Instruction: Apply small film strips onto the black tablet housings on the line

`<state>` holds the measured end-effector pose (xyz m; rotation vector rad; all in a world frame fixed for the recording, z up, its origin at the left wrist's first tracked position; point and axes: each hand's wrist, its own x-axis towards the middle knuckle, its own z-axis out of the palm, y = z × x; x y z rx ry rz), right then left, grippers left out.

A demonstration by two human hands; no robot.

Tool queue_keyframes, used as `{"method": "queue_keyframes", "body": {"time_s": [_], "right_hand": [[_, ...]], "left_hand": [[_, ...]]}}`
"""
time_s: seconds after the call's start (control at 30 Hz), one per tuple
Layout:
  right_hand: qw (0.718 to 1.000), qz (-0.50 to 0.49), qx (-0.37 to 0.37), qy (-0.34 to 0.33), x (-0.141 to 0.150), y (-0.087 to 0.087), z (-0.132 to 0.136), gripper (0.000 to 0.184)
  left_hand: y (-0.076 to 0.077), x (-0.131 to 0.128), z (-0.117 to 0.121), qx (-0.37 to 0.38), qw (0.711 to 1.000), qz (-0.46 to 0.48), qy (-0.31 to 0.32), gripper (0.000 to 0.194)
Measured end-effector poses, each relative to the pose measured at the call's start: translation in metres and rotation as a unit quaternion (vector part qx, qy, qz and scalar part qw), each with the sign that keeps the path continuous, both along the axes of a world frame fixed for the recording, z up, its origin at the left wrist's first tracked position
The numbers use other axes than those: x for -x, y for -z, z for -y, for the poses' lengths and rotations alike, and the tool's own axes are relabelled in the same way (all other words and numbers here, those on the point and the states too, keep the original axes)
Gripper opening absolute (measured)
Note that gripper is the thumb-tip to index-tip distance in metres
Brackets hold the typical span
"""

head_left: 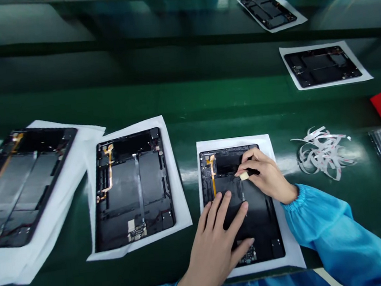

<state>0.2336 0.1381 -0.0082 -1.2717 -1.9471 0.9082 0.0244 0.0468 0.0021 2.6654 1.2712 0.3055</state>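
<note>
Tablet shell (pixel 264 231) under both hands, long axis pointing away from body | left hand (pixel 212 241) spread over near half | right hand (pixel 266 173), apart, nearer far end, pinching pale piece (pixel 244 176)

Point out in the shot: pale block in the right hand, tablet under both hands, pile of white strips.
Pale block (pixel 244 176): head view, middle of its visible face.
Tablet (pixel 261 220): head view, dark inside, lower right.
White strips (pixel 322 150): head view, middle of the tangle.
</note>
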Motion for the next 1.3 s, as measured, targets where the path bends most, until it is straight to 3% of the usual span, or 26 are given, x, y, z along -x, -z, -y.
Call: {"method": "queue_keyframes", "body": {"time_s": [0.23,0.47,0.67,0.77,0.87,1.0,1.07,1.1,1.2,1.27,1.3], "right_hand": [[0.999,0.03,-0.011,0.003,0.001,0.001,0.004,0.026],[0.999,0.034,-0.032,-0.008,0.001,0.005,0.004,0.027],[0.999,-0.008,-0.044,0.017,0.001,0.003,0.002,0.023],[0.995,-0.051,-0.063,0.055,0.003,0.004,0.0,0.018],[0.981,-0.098,-0.093,0.143,0.005,0.002,-0.001,0.007],[0.961,-0.066,-0.138,0.232,-0.003,-0.004,0.002,0.013],[0.959,-0.004,-0.137,0.247,-0.013,-0.005,0.004,0.015],[0.958,0.036,-0.13,0.252,-0.019,-0.004,0.006,0.017],[0.946,0.166,-0.102,0.26,-0.031,0.003,0.009,0.025],[0.932,0.24,-0.103,0.252,-0.033,0.009,0.01,0.03],[0.925,0.267,-0.111,0.245,-0.032,0.011,0.01,0.031]], "left_hand": [[-0.001,0.0,0.0,0.003,1.0,0.001,0.006,0.053],[-0.001,0.001,-0.002,0.011,1.0,-0.019,0.017,0.062],[-0.006,-0.008,-0.018,0.002,0.999,-0.028,-0.016,0.061],[-0.01,-0.016,-0.033,0.005,0.998,-0.045,-0.037,0.057],[-0.012,-0.02,-0.047,0.03,0.997,-0.044,-0.052,0.053],[-0.015,-0.006,-0.055,0.13,0.985,0.069,-0.093,0.041],[-0.019,0.01,-0.051,0.195,0.943,0.206,-0.173,0.038],[-0.022,0.019,-0.046,0.24,0.903,0.28,-0.221,0.038],[-0.039,0.042,-0.027,0.413,0.726,0.441,-0.329,0.048],[-0.049,0.051,-0.016,0.516,0.613,0.485,-0.351,0.056],[-0.052,0.054,-0.012,0.548,0.571,0.496,-0.357,0.059]]}}
